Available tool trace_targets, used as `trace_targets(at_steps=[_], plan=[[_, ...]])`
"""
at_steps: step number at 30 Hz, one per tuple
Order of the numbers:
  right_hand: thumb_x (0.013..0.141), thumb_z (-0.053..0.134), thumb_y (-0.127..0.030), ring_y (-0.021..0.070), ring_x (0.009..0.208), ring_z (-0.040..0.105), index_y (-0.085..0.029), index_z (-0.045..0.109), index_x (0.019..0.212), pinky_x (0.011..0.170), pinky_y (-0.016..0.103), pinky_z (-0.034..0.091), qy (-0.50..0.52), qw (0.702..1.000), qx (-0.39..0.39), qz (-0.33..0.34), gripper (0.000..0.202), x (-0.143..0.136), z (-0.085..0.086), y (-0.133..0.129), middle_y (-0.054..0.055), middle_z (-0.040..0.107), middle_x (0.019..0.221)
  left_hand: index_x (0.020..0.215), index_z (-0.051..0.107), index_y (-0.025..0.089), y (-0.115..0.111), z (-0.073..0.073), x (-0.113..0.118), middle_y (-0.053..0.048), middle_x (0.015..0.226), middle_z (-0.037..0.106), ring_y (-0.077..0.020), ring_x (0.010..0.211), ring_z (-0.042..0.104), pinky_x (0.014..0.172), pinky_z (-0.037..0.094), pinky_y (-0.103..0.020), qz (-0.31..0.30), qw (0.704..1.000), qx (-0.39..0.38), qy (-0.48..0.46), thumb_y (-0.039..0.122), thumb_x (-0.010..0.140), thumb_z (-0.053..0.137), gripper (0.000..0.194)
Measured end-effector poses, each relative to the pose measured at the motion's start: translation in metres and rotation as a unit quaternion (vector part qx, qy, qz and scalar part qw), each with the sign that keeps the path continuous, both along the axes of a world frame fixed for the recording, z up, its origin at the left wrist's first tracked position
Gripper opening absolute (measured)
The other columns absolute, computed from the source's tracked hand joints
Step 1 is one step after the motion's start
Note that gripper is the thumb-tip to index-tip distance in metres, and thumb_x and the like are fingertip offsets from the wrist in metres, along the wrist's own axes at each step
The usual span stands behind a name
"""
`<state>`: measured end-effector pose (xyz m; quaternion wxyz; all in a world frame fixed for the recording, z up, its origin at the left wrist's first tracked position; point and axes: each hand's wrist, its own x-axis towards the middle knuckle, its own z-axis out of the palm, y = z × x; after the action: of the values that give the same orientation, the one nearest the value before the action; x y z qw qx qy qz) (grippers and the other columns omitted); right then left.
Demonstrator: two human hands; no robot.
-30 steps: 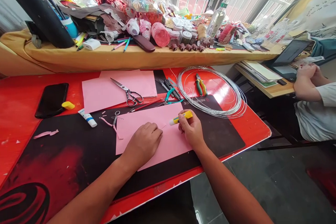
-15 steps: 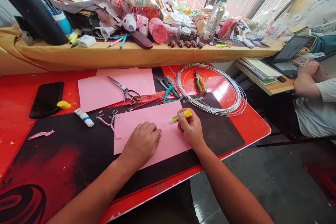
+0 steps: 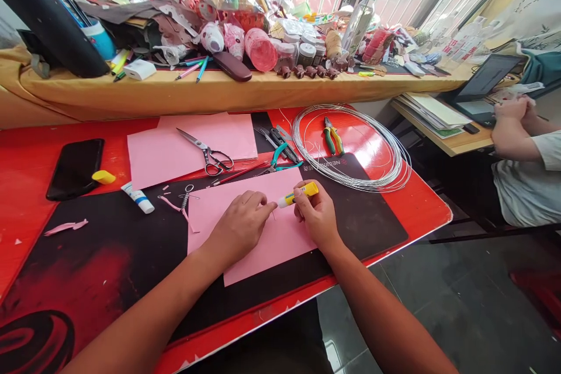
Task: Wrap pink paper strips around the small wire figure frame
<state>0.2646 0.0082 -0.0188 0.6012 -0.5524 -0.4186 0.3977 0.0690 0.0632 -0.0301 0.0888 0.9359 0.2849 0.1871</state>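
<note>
My right hand [image 3: 318,213] is wrapped round a yellow glue stick [image 3: 300,193], its white end pointing left. My left hand [image 3: 243,219] is over a pink paper sheet [image 3: 258,266], fingers curled and pressed together at the tips beside that white end. A thin line, perhaps a wire, shows just below these fingertips; what they hold is too small to make out. On the sheet's left edge rests a small pink piece with coiled wire [image 3: 186,201]. Behind the sheet lie teal-handled pliers [image 3: 279,158] and scissors [image 3: 210,155], the scissors on more pink paper [image 3: 151,155].
A wire coil [image 3: 397,172] and yellow-green pliers [image 3: 333,137] lie at the back right. On the left are a phone [image 3: 74,169], a yellow cap [image 3: 104,177] and a white-blue tube [image 3: 138,197]. A cluttered ledge [image 3: 175,93] runs behind. Another person's arm [image 3: 515,128] is at the right.
My left hand has moved slightly up, its fingertips now reaching right to the glue stick's white end. The glue stick stays in my right hand. The whole view has shifted slightly.
</note>
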Motion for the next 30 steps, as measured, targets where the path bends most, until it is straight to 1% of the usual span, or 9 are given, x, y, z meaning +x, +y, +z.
trace_targets(at_steps=[3, 6, 10, 14, 16, 19, 22, 26, 30], plan=[[0.094, 0.071, -0.052, 0.0087, 0.047, 0.045, -0.022, 0.059, 0.095, 0.043, 0.024, 0.038, 0.008, 1.000, 0.003, -0.004, 0.032, 0.001, 0.001, 0.000, -0.005, 0.053, 0.073, 0.120, 0.073, 0.019, 0.003, 0.001, 0.005, -0.011, 0.108, 0.065, -0.0279, 0.101, 0.056, 0.090, 0.051, -0.043, -0.007, 1.000, 0.009, 0.021, 0.019, 0.106, 0.049, 0.027], [0.093, 0.072, -0.052, 0.0081, 0.047, 0.046, -0.022, 0.059, 0.094, 0.043, 0.024, 0.038, 0.013, 1.000, 0.007, -0.008, 0.033, 0.001, 0.001, 0.000, -0.004, 0.055, 0.076, 0.111, 0.073, 0.019, 0.004, 0.002, 0.008, -0.010, 0.106, 0.065, -0.0278, 0.101, 0.056, 0.090, 0.050, -0.043, -0.007, 1.000, 0.011, 0.025, 0.020, 0.104, 0.052, 0.022], [0.094, 0.072, -0.053, 0.0079, 0.047, 0.046, -0.022, 0.059, 0.095, 0.043, 0.024, 0.037, 0.013, 1.000, 0.008, -0.006, 0.034, 0.001, 0.000, 0.000, -0.004, 0.056, 0.076, 0.102, 0.071, 0.019, 0.002, 0.001, 0.005, -0.010, 0.104, 0.065, -0.0285, 0.100, 0.056, 0.089, 0.050, -0.044, 0.004, 1.000, 0.007, 0.020, 0.020, 0.102, 0.057, 0.015], [0.095, 0.072, -0.052, 0.0085, 0.047, 0.046, -0.022, 0.059, 0.096, 0.044, 0.024, 0.037, 0.006, 1.000, 0.003, -0.001, 0.033, 0.001, -0.001, -0.001, -0.004, 0.055, 0.073, 0.095, 0.070, 0.019, 0.002, 0.002, -0.001, -0.012, 0.101, 0.065, -0.0305, 0.098, 0.056, 0.086, 0.050, -0.046, 0.028, 0.999, 0.013, 0.031, 0.025, 0.101, 0.059, 0.014], [0.095, 0.072, -0.051, 0.0087, 0.047, 0.046, -0.022, 0.060, 0.096, 0.044, 0.024, 0.037, 0.002, 1.000, 0.002, 0.000, 0.032, 0.001, 0.000, -0.001, -0.005, 0.054, 0.072, 0.095, 0.069, 0.019, 0.003, 0.003, -0.004, -0.011, 0.100, 0.065, -0.0303, 0.097, 0.056, 0.087, 0.050, -0.047, 0.035, 0.999, 0.007, 0.026, 0.027, 0.102, 0.059, 0.015], [0.096, 0.071, -0.051, 0.0089, 0.047, 0.046, -0.022, 0.060, 0.096, 0.044, 0.024, 0.037, -0.002, 1.000, 0.000, 0.002, 0.031, 0.000, 0.000, -0.002, -0.005, 0.054, 0.072, 0.104, 0.071, 0.018, 0.005, 0.002, -0.010, -0.011, 0.103, 0.066, -0.0293, 0.100, 0.057, 0.091, 0.051, -0.046, 0.035, 0.999, -0.012, -0.006, 0.026, 0.101, 0.060, 0.014], [0.096, 0.071, -0.051, 0.0092, 0.047, 0.046, -0.021, 0.060, 0.096, 0.044, 0.025, 0.038, -0.002, 1.000, -0.003, 0.008, 0.032, 0.000, -0.001, -0.002, -0.004, 0.055, 0.072, 0.110, 0.072, 0.018, 0.007, 0.001, -0.013, -0.011, 0.106, 0.067, -0.0297, 0.101, 0.057, 0.092, 0.051, -0.047, 0.033, 0.999, -0.022, -0.006, 0.026, 0.099, 0.063, 0.016], [0.096, 0.071, -0.051, 0.0098, 0.049, 0.047, -0.021, 0.060, 0.098, 0.044, 0.025, 0.039, -0.008, 1.000, -0.003, 0.016, 0.032, -0.002, -0.002, -0.001, -0.003, 0.058, 0.073, 0.102, 0.071, 0.017, 0.008, 0.000, -0.013, -0.010, 0.102, 0.067, -0.0286, 0.097, 0.057, 0.090, 0.050, -0.046, 0.031, 0.999, -0.041, 0.009, 0.025, 0.101, 0.062, 0.012], [0.095, 0.071, -0.051, 0.0101, 0.050, 0.047, -0.021, 0.060, 0.097, 0.045, 0.025, 0.039, -0.019, 1.000, -0.007, 0.018, 0.032, -0.002, -0.003, -0.001, -0.002, 0.058, 0.074, 0.093, 0.068, 0.018, 0.008, -0.001, -0.011, -0.009, 0.097, 0.066, -0.0287, 0.093, 0.057, 0.088, 0.049, -0.046, 0.067, 0.997, -0.029, 0.015, 0.025, 0.101, 0.060, 0.013]])
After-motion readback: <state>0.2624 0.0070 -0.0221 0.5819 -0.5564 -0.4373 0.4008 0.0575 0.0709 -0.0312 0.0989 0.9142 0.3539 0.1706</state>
